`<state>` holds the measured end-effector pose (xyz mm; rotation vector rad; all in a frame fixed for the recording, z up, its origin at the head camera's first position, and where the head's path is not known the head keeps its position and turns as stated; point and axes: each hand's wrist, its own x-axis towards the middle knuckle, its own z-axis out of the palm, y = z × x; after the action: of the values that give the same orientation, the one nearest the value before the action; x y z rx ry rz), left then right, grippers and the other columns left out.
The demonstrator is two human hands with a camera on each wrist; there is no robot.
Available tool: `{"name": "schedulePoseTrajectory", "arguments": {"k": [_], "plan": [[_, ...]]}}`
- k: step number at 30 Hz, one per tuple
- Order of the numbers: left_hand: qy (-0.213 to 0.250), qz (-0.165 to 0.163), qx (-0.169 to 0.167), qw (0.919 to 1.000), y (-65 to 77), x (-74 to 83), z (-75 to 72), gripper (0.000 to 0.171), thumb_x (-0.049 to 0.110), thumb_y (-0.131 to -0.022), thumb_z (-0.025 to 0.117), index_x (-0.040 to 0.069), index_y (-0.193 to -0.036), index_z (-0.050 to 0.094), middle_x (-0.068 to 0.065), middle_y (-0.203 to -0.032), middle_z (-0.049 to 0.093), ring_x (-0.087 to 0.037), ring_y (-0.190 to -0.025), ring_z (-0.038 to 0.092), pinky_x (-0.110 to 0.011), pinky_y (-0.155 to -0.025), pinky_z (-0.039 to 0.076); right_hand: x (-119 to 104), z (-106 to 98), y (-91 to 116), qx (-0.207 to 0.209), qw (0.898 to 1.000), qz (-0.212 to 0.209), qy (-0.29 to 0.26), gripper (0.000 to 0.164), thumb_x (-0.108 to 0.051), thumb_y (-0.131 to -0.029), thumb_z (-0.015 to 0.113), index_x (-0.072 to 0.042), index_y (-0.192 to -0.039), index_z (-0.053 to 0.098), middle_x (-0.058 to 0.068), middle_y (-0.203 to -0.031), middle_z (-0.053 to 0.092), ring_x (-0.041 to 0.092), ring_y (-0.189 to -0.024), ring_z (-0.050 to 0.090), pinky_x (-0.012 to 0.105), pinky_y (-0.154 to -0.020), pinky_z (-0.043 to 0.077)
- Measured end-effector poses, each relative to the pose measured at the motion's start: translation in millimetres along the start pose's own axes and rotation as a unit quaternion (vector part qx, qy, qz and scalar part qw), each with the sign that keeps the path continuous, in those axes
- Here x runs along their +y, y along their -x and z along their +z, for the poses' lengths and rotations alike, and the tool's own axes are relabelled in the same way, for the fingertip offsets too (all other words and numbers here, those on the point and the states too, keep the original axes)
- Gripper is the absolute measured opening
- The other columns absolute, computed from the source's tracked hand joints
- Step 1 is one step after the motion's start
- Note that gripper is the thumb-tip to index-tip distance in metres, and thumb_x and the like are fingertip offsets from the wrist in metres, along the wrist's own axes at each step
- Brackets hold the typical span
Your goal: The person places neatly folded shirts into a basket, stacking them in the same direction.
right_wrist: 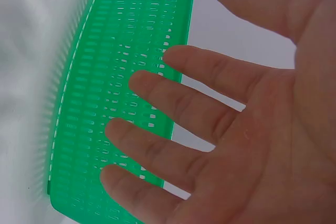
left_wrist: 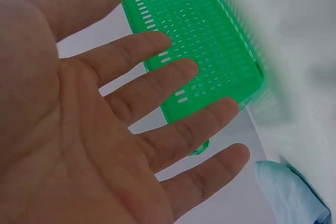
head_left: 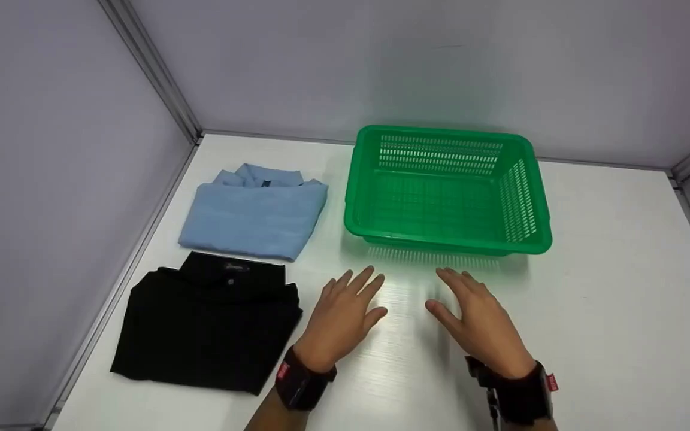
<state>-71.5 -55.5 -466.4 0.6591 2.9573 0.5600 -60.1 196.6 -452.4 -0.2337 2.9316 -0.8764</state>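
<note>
A green plastic basket (head_left: 441, 244) with slotted sides stands at the back of the white table, and nothing lies in it. My left hand (head_left: 340, 317) is in front of its near left corner, fingers spread and holding nothing. Opposite it, my right hand (head_left: 484, 323) has its fingers extended and thumb apart, also holding nothing. Both wrist views show a bare palm before the basket's slotted wall. A folded light blue collared garment (head_left: 252, 218) lies left of the basket. Nearer to me, a folded black garment (head_left: 207, 332) lies just left of my left hand.
Grey-white panels (head_left: 321, 66) with metal edging enclose the table (head_left: 608, 311) at the back and both sides. A dark band (head_left: 304, 378) with a red tag is strapped round the left wrist, and another (head_left: 518, 392) round the right, where a cable hangs.
</note>
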Motion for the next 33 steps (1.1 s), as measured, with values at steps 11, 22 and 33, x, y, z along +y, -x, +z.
{"name": "schedulePoseTrajectory", "arguments": {"k": [11,22,33], "plan": [[0.008,-0.057,0.07,0.9959,17.5,-54.9,-17.1,0.055,0.034,-0.103,0.069,0.009,-0.151,0.058,-0.019,-0.158,0.053,-0.049,-0.144,0.05,-0.068,-0.117,0.041,-0.1,1.1,-1.8,-0.023,1.0,0.005,-0.004,0.064,-0.039,-0.103,0.068,-0.007,-0.156,0.05,0.02,-0.159,0.053,0.048,-0.151,0.043,0.068,-0.12,0.037],[0.013,-0.237,0.061,0.9694,67.8,-151.2,-52.5,0.064,0.042,-0.108,0.057,0.01,-0.162,0.042,-0.024,-0.172,0.029,-0.063,-0.154,0.022,-0.084,-0.118,0.017,0.8,1.0,-2.1,-0.027,1.0,0.003,-0.013,0.064,-0.038,-0.104,0.067,-0.007,-0.158,0.048,0.02,-0.16,0.052,0.048,-0.151,0.042,0.067,-0.121,0.036],[0.043,-0.297,-0.057,0.9521,114.5,-215.8,-72.9,0.084,0.058,-0.105,0.054,0.01,-0.168,0.025,-0.033,-0.173,0.004,-0.077,-0.146,0.002,-0.094,-0.104,0.017,2.7,4.6,-1.0,-0.022,1.0,-0.002,-0.017,0.064,-0.038,-0.104,0.067,-0.007,-0.157,0.049,0.02,-0.159,0.053,0.049,-0.15,0.044,0.068,-0.12,0.037]]}}
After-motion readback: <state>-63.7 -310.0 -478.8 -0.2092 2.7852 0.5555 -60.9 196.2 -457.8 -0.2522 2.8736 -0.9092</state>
